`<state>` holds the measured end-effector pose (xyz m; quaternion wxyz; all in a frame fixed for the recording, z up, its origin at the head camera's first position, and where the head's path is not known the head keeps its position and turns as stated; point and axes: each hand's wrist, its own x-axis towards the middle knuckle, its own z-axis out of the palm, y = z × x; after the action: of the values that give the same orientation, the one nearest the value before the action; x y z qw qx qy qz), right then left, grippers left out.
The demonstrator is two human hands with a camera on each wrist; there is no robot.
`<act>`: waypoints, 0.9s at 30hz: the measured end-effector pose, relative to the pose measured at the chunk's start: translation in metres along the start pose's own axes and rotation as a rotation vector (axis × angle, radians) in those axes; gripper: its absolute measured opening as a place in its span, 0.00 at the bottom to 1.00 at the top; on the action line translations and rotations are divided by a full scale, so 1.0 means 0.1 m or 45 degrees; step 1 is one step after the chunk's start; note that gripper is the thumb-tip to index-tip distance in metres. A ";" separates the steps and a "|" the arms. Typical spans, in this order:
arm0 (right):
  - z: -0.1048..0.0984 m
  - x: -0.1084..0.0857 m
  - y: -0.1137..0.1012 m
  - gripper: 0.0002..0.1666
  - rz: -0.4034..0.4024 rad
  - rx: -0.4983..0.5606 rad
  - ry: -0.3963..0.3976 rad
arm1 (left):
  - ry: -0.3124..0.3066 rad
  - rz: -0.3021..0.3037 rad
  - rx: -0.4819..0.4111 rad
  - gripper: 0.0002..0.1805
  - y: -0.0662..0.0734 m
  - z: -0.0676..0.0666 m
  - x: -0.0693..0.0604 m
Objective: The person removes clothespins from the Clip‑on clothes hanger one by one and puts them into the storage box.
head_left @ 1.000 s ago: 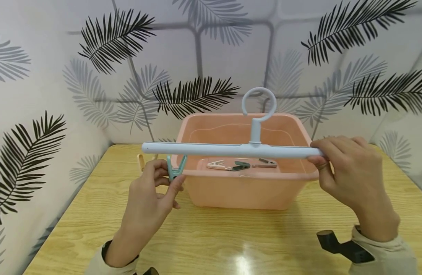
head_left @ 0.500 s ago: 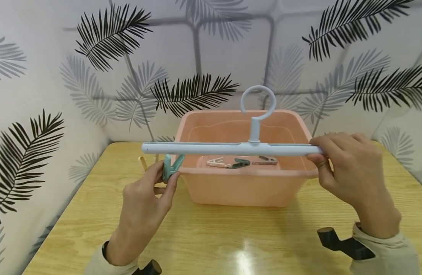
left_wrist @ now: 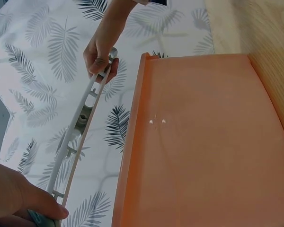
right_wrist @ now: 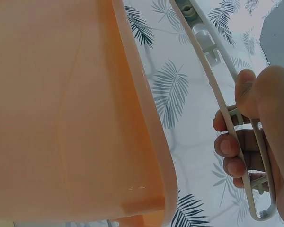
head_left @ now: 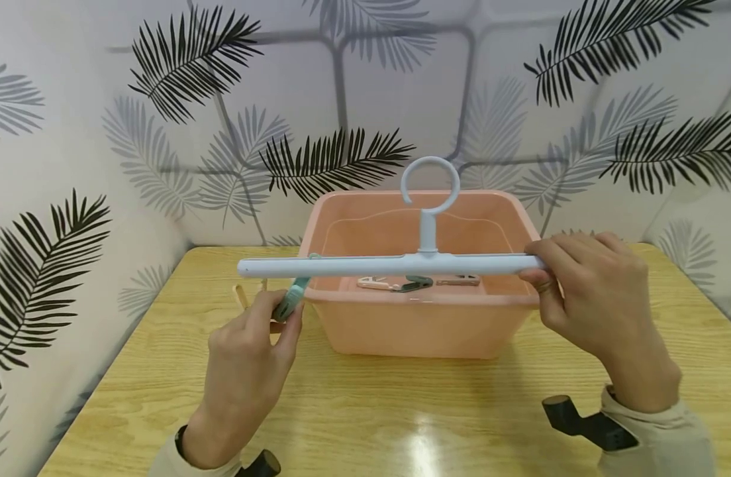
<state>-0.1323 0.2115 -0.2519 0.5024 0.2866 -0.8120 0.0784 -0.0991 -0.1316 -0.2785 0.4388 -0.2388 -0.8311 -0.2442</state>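
Note:
A pale blue clothes hanger [head_left: 365, 266] with a ring-shaped hook is held level in front of the basin. My right hand [head_left: 588, 285] grips its right end, thumb below and fingers over the bar. In the right wrist view the fingers curl round the hanger's slotted frame [right_wrist: 217, 90]. My left hand [head_left: 246, 368] pinches a teal clothespin [head_left: 291, 299] at the bar's left part. Its tip shows above the bar; whether it clasps the bar I cannot tell. Yellowish prongs [head_left: 240, 296], partly hidden, show beyond the left fingers.
A peach plastic basin [head_left: 413, 328] stands on the wood-grain table [head_left: 353, 411] behind the hanger. Inside lie a cream clothespin [head_left: 374, 285], a dark green clothespin [head_left: 416, 285] and a grey-brown clothespin [head_left: 457, 281]. A leaf-patterned backdrop [head_left: 401, 99] rises behind.
The hanger and right hand have shifted slightly left and down. The teal clothespin, earlier with its prongs spread below the bar, has tilted and now overlaps the bar.

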 end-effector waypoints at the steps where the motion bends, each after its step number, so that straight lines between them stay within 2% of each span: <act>1: 0.00 0.00 0.00 0.32 0.002 0.001 -0.002 | -0.004 -0.004 -0.012 0.15 0.00 -0.01 0.00; 7: -0.02 -0.03 0.02 0.28 -0.006 -0.001 -0.012 | -0.012 0.005 -0.049 0.16 0.01 -0.02 -0.02; 19: -0.03 -0.12 0.05 0.28 0.015 -0.022 0.003 | -0.002 0.022 0.075 0.12 0.01 -0.06 -0.09; 27: -0.04 -0.15 0.05 0.28 0.006 -0.035 0.031 | 0.028 0.026 0.083 0.10 0.00 -0.07 -0.13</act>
<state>-0.1274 0.2229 -0.2621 0.5159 0.2769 -0.8075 0.0717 -0.0881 -0.1380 -0.2862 0.4580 -0.2302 -0.8313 -0.2151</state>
